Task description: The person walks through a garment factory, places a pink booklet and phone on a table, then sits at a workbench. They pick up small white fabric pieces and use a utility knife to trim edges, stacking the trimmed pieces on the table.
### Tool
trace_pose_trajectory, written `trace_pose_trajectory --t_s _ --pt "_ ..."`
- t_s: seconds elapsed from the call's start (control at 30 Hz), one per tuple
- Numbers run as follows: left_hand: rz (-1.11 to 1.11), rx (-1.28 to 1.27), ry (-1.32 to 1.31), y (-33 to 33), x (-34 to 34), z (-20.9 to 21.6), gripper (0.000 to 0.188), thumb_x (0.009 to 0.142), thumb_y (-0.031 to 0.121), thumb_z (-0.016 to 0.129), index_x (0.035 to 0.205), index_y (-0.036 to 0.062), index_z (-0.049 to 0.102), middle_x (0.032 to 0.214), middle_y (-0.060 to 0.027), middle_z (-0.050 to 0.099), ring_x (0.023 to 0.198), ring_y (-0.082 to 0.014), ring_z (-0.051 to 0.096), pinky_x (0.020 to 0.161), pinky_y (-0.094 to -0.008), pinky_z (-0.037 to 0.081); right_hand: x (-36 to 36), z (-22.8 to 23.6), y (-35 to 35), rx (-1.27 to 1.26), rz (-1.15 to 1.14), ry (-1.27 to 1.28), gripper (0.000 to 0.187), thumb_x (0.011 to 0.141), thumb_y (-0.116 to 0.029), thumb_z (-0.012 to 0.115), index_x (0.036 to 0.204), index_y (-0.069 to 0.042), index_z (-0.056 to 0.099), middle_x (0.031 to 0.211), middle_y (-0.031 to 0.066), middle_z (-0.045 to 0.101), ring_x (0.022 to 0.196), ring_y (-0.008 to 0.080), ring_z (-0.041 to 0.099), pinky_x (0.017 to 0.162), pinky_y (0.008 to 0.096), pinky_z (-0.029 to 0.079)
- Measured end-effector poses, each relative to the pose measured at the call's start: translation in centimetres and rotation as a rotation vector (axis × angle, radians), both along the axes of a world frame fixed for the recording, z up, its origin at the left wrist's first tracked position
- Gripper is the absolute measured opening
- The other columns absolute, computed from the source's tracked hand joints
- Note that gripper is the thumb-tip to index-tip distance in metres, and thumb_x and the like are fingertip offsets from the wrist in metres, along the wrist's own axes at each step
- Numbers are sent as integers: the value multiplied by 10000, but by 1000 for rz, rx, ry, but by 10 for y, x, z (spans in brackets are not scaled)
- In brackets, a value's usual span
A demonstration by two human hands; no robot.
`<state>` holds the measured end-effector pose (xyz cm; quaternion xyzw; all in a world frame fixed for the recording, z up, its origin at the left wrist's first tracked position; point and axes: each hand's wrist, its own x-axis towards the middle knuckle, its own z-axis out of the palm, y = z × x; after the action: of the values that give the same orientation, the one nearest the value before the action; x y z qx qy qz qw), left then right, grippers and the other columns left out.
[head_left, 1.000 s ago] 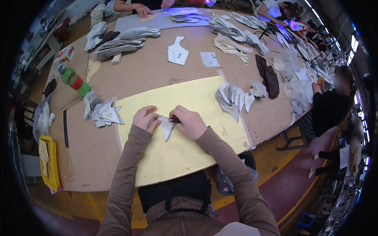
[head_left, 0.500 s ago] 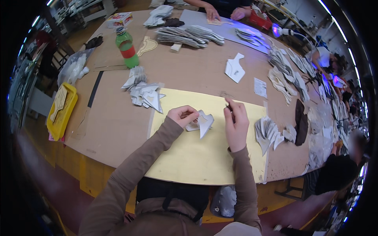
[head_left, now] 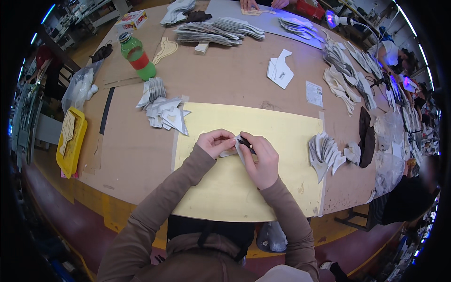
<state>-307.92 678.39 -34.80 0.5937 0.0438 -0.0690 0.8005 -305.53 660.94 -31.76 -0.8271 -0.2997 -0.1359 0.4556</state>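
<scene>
Over a pale yellow board [head_left: 225,197], my left hand [head_left: 215,143] pinches a small light grey cut piece [head_left: 228,153] between thumb and fingers. My right hand [head_left: 261,162] is closed round a small black tool [head_left: 244,142], its tip against the piece's upper edge; the fingers hide most of the tool, so its exact kind does not show. Just off the board's left edge lies a loose pile of similar grey pieces [head_left: 164,114]. A fanned stack of grey pieces [head_left: 324,152] rests on the board's right edge.
A green bottle [head_left: 137,56] stands at the far left, beyond a yellow tray [head_left: 73,145]. Farther back are stacked grey pieces [head_left: 209,34], a white template [head_left: 280,69] and a co-worker's hands [head_left: 251,4]. Dark fabric [head_left: 366,138] lies at the right.
My right hand has moved left and down, bringing the black tool to the piece. The piece has turned in my left hand, which stays nearly in place. The view has shifted slightly.
</scene>
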Motion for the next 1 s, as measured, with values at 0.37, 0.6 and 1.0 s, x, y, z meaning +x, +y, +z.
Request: trace_pose_trajectory --t_s 0.37,0.6,1.0 --pt "3 5 -22 0 -2 0 140 880 70 645 984 -23 635 910 -56 657 829 -105 618 766 -228 498 3 -3 -1 4 41 -43 234 794 -15 663 1024 9 625 811 115 622 706 256 605 616 336 491" --pt "5 49 -23 -2 -2 7 130 874 53 651 972 -30 631 892 -51 651 832 -103 618 778 -224 502 1 -3 0 47 25 12 212 802 -15 655 1009 16 622 813 126 621 714 261 610 619 337 493" --pt "63 156 -144 -5 -5 -2 120 903 5 574 1003 -41 621 940 -87 655 853 -142 638 813 -267 538 3 -14 -4 68 9 -200 368 712 1 665 1071 -82 670 867 91 617 761 230 620 630 326 522"
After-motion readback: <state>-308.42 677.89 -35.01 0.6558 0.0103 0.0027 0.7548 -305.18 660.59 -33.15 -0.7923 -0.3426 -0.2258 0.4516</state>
